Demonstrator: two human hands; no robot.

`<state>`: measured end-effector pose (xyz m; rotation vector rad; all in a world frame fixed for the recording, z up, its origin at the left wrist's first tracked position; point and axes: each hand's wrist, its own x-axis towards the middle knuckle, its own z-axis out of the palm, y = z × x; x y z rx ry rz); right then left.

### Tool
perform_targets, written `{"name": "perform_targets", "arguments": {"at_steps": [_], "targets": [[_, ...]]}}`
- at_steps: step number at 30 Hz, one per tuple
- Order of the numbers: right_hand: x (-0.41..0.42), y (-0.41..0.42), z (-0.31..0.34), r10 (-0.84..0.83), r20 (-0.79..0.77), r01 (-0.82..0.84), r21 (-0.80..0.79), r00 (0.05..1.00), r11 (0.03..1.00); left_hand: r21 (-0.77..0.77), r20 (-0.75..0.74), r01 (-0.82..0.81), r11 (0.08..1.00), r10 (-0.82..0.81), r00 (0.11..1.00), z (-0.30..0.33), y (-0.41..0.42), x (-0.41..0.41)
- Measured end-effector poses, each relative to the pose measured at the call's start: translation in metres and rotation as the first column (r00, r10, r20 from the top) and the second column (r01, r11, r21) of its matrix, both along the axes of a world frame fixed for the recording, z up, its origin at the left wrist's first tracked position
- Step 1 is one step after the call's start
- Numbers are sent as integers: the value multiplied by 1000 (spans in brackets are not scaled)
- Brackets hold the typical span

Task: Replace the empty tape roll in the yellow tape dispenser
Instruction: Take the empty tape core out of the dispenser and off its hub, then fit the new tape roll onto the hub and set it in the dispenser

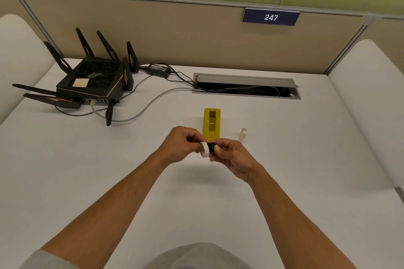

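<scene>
Desk: white, with a partition along the far edge.

Dispenser: yellow, standing mid-desk toward the far edge, just beyond the hands. Its top opening looks dark, and no roll can be made out inside.

Left hand: raised above the desk centre, fingers closed on a white core, a thin ring with no tape visible on it.

Right hand: close against the left, fingers pinched on a black hub that meets the core's right face. Whether the hub sits partly inside the ring cannot be told.

New roll: small, clear-amber, on edge on the desk just right of the dispenser and well clear of both hands.

Router: black, with many antennas, at the far left corner. Its cables run to a cable hatch at the far edge.

Sign: blue, on the partition, reads 247.

Step in hand, as judged: the spent core is being parted from the hub, both already out of the dispenser.

Next move, as judged: pull the two straight apart along the hub's axis. Put the core down away from the new roll. Pick up the new roll, press it squarely onto the hub, and check which way the tape unwinds before seating the hub in the dispenser's slots.
</scene>
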<state>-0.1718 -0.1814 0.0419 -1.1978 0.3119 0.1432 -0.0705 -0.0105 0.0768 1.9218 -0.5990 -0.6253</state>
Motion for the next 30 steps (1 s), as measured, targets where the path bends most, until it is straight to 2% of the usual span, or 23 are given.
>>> {"name": "perform_targets", "arguments": {"at_steps": [5, 8, 16, 23, 30], "targets": [[0, 1, -7, -160, -18, 160, 49, 987, 986, -54, -45, -137, 989, 135, 990, -16, 8, 2], [-1, -1, -11, -232, -43, 235, 72, 972, 969, 10, -49, -215, 977, 215, 975, -28, 15, 8], [-3, -3, -21, -256, -78, 259, 21, 963, 966, 272, 108, -283, 920, 263, 959, -62, 18, 34], [-3, -9, -24, -280, -96, 280, -10, 955, 960, 429, 148, -353, 831, 321, 935, -85, 12, 60], [1, -10, -30, -311, -107, 310, -23, 944, 950, 461, 211, -413, 785, 355, 911, -103, 6, 64]]}}
